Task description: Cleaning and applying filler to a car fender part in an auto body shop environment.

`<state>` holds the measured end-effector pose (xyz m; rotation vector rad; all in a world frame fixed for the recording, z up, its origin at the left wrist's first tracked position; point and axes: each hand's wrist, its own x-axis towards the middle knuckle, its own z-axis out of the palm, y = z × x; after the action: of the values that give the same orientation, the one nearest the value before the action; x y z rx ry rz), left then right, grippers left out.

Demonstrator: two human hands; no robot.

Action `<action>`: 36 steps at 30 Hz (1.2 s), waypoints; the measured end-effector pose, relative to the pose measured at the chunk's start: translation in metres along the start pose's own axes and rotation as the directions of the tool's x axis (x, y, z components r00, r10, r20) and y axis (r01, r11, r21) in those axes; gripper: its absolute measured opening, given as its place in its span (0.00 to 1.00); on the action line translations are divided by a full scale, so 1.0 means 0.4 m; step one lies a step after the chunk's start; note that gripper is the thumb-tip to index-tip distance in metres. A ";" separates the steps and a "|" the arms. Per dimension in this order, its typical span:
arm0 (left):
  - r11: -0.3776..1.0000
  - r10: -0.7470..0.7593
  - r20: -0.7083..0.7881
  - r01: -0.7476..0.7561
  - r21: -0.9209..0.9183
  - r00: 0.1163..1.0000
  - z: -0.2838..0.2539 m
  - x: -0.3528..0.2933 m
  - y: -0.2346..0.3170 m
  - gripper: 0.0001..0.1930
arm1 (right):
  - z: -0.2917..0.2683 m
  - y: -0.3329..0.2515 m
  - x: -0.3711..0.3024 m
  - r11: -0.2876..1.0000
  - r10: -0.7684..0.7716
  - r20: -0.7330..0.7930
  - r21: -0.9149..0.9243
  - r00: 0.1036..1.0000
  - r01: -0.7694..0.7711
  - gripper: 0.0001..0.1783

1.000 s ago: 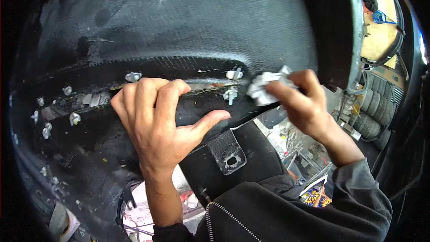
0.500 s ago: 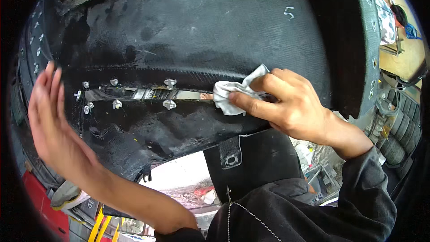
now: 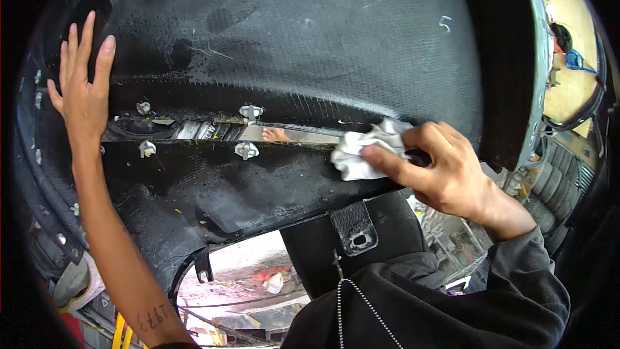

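A large black panel (image 3: 290, 39) with a textured, scuffed surface fills most of the view. My right hand (image 3: 445, 168) pinches a crumpled white cloth (image 3: 368, 152) against the panel, at the right end of a long narrow slot (image 3: 310, 137). On the left, my left hand (image 3: 87, 100) rests on the panel with its fingers spread, holding nothing. Metal wing-nut-like fasteners (image 3: 246, 150) line both edges of the slot. Through the slot part of a bare foot (image 3: 276, 134) shows. What lies under the cloth is hidden.
A black tab (image 3: 355, 229) with a hole sticks out from the panel's near edge, beside a large opening (image 3: 248, 265). More fasteners run along the left rim. Stacked dark ribbed objects (image 3: 562, 181) and a yellowish surface (image 3: 575, 84) with a blue item are at the right.
My left hand has moved from in front of the panel's left side, where it was blurred, onto its surface. The right hand and cloth have shifted slightly right and nearer along the slot.
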<state>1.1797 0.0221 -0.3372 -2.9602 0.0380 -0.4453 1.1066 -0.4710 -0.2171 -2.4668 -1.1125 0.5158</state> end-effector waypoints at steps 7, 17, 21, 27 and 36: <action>1.000 -0.001 -0.031 0.000 -0.025 1.000 0.040 0.001 0.022 0.32 | 0.042 -0.011 0.039 0.970 -0.083 -0.063 -0.234 0.995 0.066 0.29; 0.995 0.087 -0.115 -0.081 0.060 0.990 0.058 -0.004 -0.016 0.31 | 0.067 -0.022 0.073 0.961 -0.154 -0.057 -0.239 0.986 0.136 0.24; 0.991 0.103 -0.089 -0.094 0.095 0.991 0.054 0.015 -0.021 0.32 | 0.008 -0.001 0.009 0.958 -0.108 -0.018 -0.269 0.994 0.099 0.26; 0.992 0.101 -0.108 -0.093 0.083 0.989 0.066 0.012 -0.029 0.32 | 0.057 -0.020 0.109 0.976 -0.158 -0.049 -0.161 0.986 0.148 0.25; 0.990 0.103 -0.105 -0.091 0.111 0.989 0.067 0.012 -0.030 0.33 | -0.061 0.004 0.006 0.994 0.058 -0.189 0.098 0.980 -0.040 0.25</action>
<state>1.1922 0.0374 -0.3592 -2.8129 0.1653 -0.5787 1.1208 -0.4747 -0.1974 -2.4090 -0.9319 0.3281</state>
